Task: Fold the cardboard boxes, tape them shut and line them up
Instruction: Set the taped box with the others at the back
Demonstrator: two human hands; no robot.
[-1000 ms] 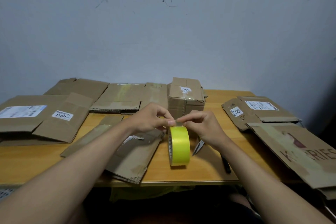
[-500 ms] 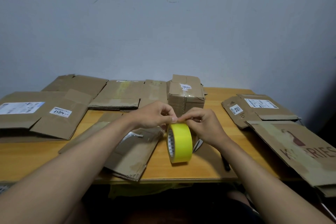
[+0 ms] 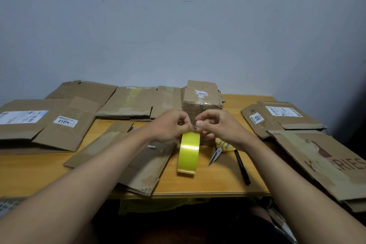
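- Bare wooden table (image 3: 210,184) strip along the near edge, between flattened brown cardboard sheet (image 3: 142,164) and black pen (image 3: 242,166); yellow-handled scissors (image 3: 217,150) just beside.
- Upright yellow tape roll (image 3: 188,152) standing mid-table, near a taped brown cardboard box (image 3: 202,99).
- Left hand (image 3: 168,125) and right hand (image 3: 221,127) curled, fingertips pinching the tape's loose end atop the roll.
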